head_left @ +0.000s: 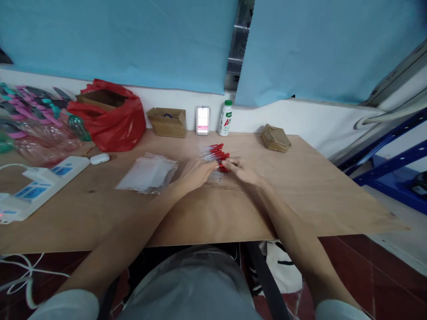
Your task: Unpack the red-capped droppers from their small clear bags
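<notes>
A pile of thin clear sticks with red ends (218, 155) lies on the wooden table in front of me; their exact kind is too small to make out. My left hand (197, 173) reaches over the near left side of the pile, fingers closed together and fingertips at one red end. From the right, my right hand (243, 170) pinches a red end between thumb and fingers. Under and between the hands, more clear shafts show on the table. A stack of clear plastic bags (147, 173) lies left of my left hand.
Along the back stand a red plastic bag (115, 126), an open cardboard box (168, 123), a phone (203, 120), a white bottle with green cap (226, 119) and a small brown box (275, 138). A power strip (43, 186) and a white case (99, 158) lie left.
</notes>
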Action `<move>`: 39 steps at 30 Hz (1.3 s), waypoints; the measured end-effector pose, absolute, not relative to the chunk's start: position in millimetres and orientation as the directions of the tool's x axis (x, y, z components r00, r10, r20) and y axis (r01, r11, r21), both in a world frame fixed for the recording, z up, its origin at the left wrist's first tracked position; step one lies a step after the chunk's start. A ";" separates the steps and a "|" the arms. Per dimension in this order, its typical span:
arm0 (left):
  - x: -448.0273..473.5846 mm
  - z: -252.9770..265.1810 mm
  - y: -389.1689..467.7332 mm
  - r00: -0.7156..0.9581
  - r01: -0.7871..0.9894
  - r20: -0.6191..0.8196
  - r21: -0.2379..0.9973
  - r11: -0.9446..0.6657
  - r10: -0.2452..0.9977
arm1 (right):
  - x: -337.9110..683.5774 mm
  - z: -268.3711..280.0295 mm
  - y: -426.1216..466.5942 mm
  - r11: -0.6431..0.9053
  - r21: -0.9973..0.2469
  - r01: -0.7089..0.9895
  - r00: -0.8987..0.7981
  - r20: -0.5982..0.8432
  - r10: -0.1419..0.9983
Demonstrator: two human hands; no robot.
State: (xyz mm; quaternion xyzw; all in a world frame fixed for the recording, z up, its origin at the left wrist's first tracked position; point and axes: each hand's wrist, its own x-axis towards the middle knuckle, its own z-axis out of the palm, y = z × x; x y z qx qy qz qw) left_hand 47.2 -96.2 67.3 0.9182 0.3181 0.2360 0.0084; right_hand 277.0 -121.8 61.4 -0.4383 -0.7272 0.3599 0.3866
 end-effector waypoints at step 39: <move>50.9 58.2 -105.1 0.606 0.615 0.523 0.169 -0.770 0.599 | 266.1 54.4 -133.1 0.635 -0.496 0.592 -0.300 0.596 0.745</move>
